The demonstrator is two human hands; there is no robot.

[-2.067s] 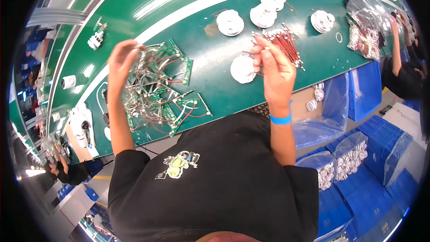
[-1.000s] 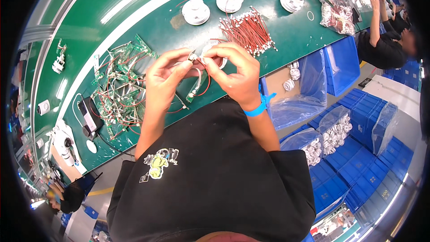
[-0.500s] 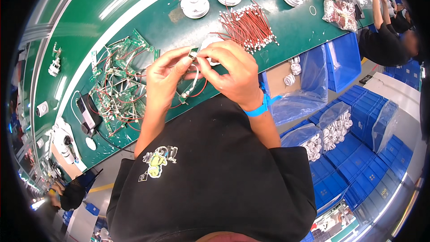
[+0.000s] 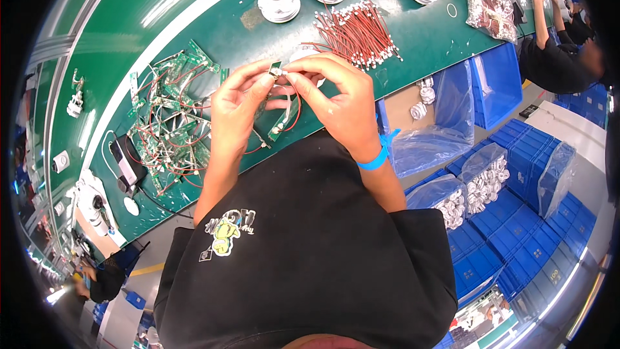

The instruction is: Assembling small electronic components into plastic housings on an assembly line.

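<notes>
My left hand [image 4: 234, 106] is closed on a small green circuit board [image 4: 276, 66], pinched between thumb and fingertips above the near part of the bench. Right up against the board, the thumb and forefinger of my right hand [image 4: 343, 94] pinch a small white connector [image 4: 284, 73]. Whether the connector is seated in the board is too small to tell. A red wire [image 4: 298, 113] loops down below my hands to another green board strip [image 4: 280, 124]. Behind my right hand, a round white lamp part [image 4: 303, 52] is partly hidden.
A tangle of wired green boards [image 4: 171, 116] lies left of my hands. Beyond my right hand is a pile of red wires [image 4: 358, 32], with white lamp parts [image 4: 279, 3] behind. Blue crates [image 4: 497, 84] stand to the right; a co-worker's arms [image 4: 541, 16] reach over a plastic bag [image 4: 491, 16].
Both hands stay together at the board, which has turned slightly. My right fingers have shifted, showing the white connector. The hanging board strip and red wire below now show more.
</notes>
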